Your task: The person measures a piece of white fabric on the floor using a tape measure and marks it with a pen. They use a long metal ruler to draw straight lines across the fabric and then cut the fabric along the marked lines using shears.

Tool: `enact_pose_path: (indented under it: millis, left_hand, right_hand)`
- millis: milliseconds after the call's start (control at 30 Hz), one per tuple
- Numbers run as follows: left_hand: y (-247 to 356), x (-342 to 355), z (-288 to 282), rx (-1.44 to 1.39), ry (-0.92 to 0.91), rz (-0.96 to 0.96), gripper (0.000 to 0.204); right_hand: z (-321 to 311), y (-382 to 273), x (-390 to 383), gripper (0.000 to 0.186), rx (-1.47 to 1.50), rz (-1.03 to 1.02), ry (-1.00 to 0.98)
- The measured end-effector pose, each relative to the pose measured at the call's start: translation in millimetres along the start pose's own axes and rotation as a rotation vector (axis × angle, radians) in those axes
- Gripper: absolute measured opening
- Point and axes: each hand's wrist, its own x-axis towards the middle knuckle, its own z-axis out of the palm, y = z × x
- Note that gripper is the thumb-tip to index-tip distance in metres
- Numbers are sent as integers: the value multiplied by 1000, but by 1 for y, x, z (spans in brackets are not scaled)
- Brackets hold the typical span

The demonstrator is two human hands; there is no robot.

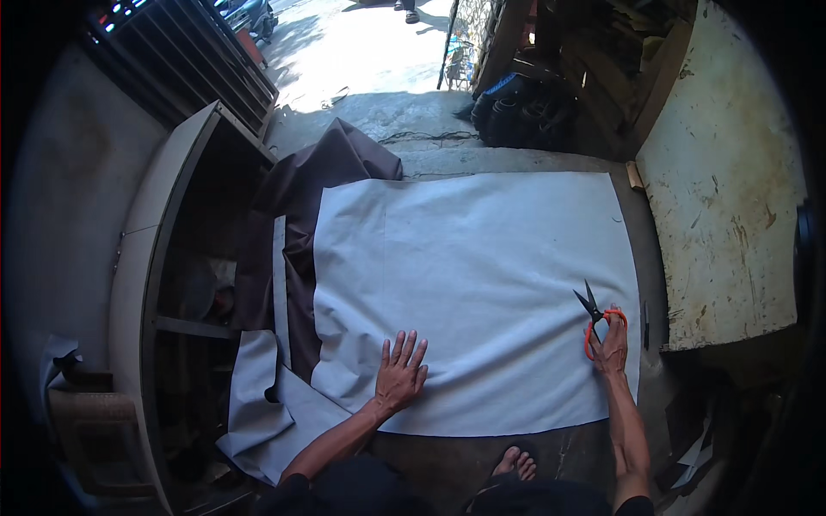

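A large pale sheet of fabric or vinyl [482, 275] lies spread on the floor before me, with creases along its near and left parts. My left hand [400, 377] rests flat on its near left area, fingers spread. Over the right side of the sheet, my right hand [612, 344] grips a pair of scissors [594, 316] by their orange-red handles. Their dark blades stand apart and point away from me. Brown material [301, 181] is bunched at the sheet's left and far left corner. A folded pale piece [258, 387] of similar material lies near my left forearm.
A straight pale strip [280, 292] lies along the brown material. An open-fronted cabinet [138, 249] stands at left, a stained pale panel [731, 206] at right. My sandalled foot [514, 464] is just below the sheet's near edge. Beyond lies a sunlit doorway, with another person's foot [411, 16] outside.
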Motion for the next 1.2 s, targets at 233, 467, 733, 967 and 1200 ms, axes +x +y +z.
enact_pose_path:
  millis: [233, 467, 733, 967, 1200]
  left_hand:
    - [1, -200, -24, 29, -200, -195, 59]
    - [-22, -178, -26, -43, -361, -132, 33]
    - [-100, -73, 13, -37, -3, -228, 63]
    - [-110, -119, 9, 55, 18, -333, 67]
    - [-66, -206, -32, -128, -228, 46, 54]
  right_hand:
    - [2, -15, -53, 62, -103, 237, -47]
    - [-16, -82, -101, 49, -282, 358, -342]
    - [22, -68, -175, 53, -111, 413, -175]
    - [-4, -87, -168, 45, -318, 602, -286]
    - [-121, -192, -123, 35, -279, 633, -190]
